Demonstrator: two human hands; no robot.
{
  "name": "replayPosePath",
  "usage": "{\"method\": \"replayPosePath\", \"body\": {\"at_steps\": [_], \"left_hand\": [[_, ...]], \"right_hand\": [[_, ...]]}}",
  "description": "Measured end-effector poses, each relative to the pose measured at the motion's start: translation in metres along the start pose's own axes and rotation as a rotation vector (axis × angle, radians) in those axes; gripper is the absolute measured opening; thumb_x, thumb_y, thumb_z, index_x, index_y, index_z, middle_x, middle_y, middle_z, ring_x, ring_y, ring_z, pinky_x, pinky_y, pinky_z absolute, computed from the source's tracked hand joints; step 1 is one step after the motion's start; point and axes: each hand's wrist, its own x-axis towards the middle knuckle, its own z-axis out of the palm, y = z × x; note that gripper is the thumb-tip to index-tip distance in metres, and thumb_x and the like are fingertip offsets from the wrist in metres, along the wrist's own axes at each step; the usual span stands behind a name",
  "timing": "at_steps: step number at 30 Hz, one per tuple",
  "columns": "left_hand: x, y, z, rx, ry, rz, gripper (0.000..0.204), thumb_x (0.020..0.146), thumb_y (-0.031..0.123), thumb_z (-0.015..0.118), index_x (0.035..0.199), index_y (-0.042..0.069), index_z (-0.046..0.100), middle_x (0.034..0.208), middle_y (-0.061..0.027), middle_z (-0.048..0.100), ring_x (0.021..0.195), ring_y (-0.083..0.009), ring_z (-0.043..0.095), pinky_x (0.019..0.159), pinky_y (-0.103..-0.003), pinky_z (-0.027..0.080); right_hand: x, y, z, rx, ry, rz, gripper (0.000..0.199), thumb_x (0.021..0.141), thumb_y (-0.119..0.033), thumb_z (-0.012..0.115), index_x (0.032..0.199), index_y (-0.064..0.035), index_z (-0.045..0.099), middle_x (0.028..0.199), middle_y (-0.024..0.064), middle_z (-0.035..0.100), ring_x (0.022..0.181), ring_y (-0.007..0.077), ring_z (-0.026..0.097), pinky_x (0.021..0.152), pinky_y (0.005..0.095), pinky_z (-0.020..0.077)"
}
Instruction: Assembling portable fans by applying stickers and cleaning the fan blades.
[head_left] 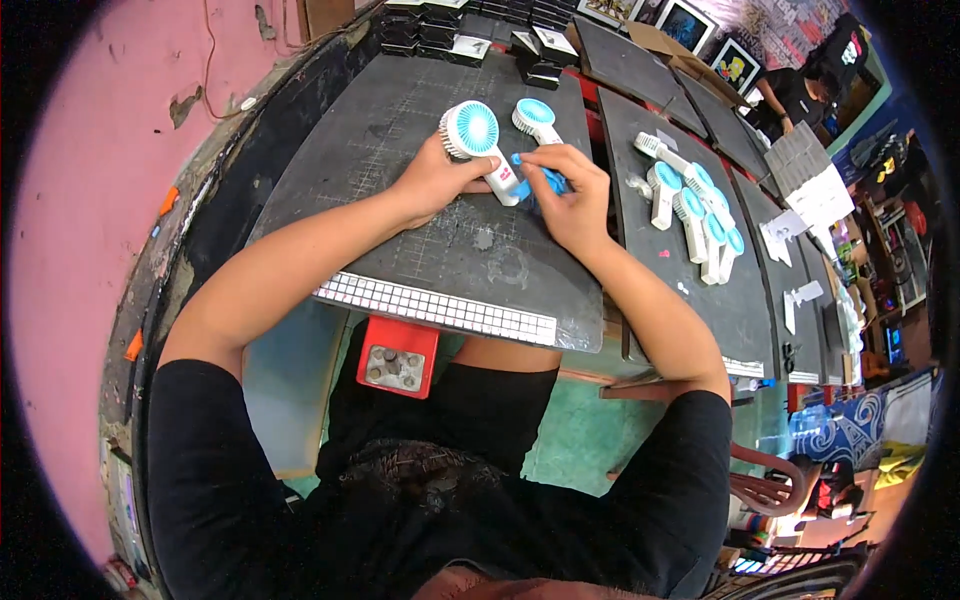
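Left hand [432, 184] gripping round-headed white-and-blue plastic fan [472, 130]; right hand [574, 200] pinching slim blue strap [524, 189]. I'm judging fan light, rigid; favouring handle [504, 180].

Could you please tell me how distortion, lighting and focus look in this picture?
Head view: the base of the wall bows toward the rim, with black corners; head view: the paper at right looks washed out; head view: the held fan looks fairly sharp.

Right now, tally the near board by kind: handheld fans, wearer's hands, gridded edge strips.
White-and-blue handheld fans: 2 (held fan, loose fan)
Bare hands: 2 (left hand, right hand)
White gridded edge strip: 1
Total: 5
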Motion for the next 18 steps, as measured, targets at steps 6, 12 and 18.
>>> {"method": "replayPosePath", "body": {"at_steps": [6,12,18], "left_hand": [[0.005,0.003,-0.004,0.007,-0.02,-0.052,0.036,0.093,0.006,0.069,0.124,-0.002,0.053,0.119,-0.0129,0.064,0.109,-0.0241,0.067,0.089,-0.037,0.063],[0.005,0.003,-0.001,0.037,0.02,-0.086,0.032,0.094,0.003,0.067,0.122,-0.003,0.054,0.12,-0.014,0.063,0.108,-0.0234,0.067,0.089,-0.036,0.063],[0.004,0.003,-0.004,0.068,0.058,-0.124,0.029,0.094,0.005,0.068,0.121,-0.003,0.058,0.116,-0.0127,0.067,0.105,-0.0208,0.068,0.088,-0.035,0.062]], "right_hand": [[0.0,0.001,0.0,0.018,-0.242,0.08,0.013,0.082,0.003,0.073,0.095,0.0003,0.071,0.095,0.0134,0.069,0.086,0.0305,0.07,0.075,0.0364,0.0556],[0.001,0.015,-0.007,0.049,-0.153,0.031,0.018,0.078,0.005,0.074,0.094,-0.0017,0.071,0.096,0.0145,0.068,0.086,0.0304,0.068,0.075,0.0375,0.0557],[0.002,0.016,0.003,0.006,-0.299,0.04,0.02,0.077,0.006,0.074,0.094,-0.0026,0.069,0.098,0.0122,0.067,0.088,0.0297,0.066,0.074,0.0378,0.0541]]}}
